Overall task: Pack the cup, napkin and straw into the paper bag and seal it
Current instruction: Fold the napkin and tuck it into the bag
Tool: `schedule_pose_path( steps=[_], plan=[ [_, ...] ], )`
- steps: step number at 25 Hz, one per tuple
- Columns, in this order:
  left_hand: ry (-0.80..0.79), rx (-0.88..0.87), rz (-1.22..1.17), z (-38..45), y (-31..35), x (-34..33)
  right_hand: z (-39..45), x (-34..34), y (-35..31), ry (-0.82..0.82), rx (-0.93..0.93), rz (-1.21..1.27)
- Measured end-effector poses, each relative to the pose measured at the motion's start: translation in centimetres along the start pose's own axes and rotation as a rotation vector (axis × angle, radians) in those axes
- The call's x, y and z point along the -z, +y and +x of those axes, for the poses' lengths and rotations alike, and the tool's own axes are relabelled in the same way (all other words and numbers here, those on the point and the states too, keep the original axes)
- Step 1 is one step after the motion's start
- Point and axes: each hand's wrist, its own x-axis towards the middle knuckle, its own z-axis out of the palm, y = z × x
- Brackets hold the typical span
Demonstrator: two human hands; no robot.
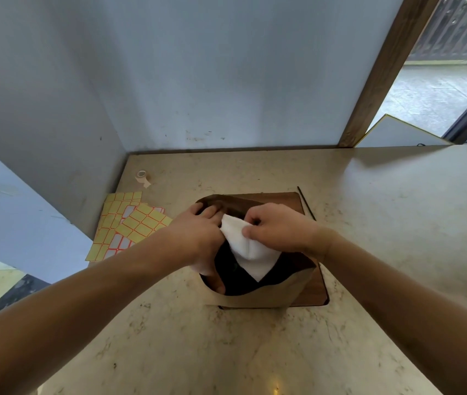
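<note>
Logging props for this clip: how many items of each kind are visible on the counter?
Paper bag: 1
White napkin: 1
Wooden board: 1
Black straw: 1
Tape roll: 1
Yellow label sheets: at least 2, overlapping
Total: at least 7

soft daylight from the right doorway, wide-angle bending at edges, slightly blurry

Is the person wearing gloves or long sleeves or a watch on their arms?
No. Both the left hand and the right hand are bare, with no gloves, rings or watch showing. Both forearms are bare too, with no sleeves in view. The fingers show no markings.
</note>
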Motion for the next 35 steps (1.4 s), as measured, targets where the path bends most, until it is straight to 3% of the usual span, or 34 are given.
schedule_pose_path(
  steps=[6, 9, 12, 17, 22, 35],
  plan=[
    [0.018, 0.001, 0.031, 0.0, 0.4, -0.3, 2.6, -1.5, 2.0, -0.111, -0.227, -0.559],
    [0.051, -0.003, 0.019, 0.1, 0.6, -0.6, 4.0, -2.4, 3.7, -0.304, -0.278, -0.676],
    [0.081, -0.011, 0.033, 0.3, 0.9, -0.9, 5.3, -3.9, 4.7, -0.315, -0.347, -0.594],
    [0.098, -0.028, 0.055, 0.6, 1.6, -1.1, 6.6, -4.6, 4.9, -0.053, -0.489, -0.311],
    [0.08, -0.043, 0.059, 0.7, 1.8, -1.1, 7.3, -6.3, 5.2, -0.041, -0.59, -0.177],
    [0.091, -0.056, -0.004, 0.2, 0.8, -1.7, 9.8, -10.2, 6.8, -0.023, -0.413, -0.139]
  ],
)
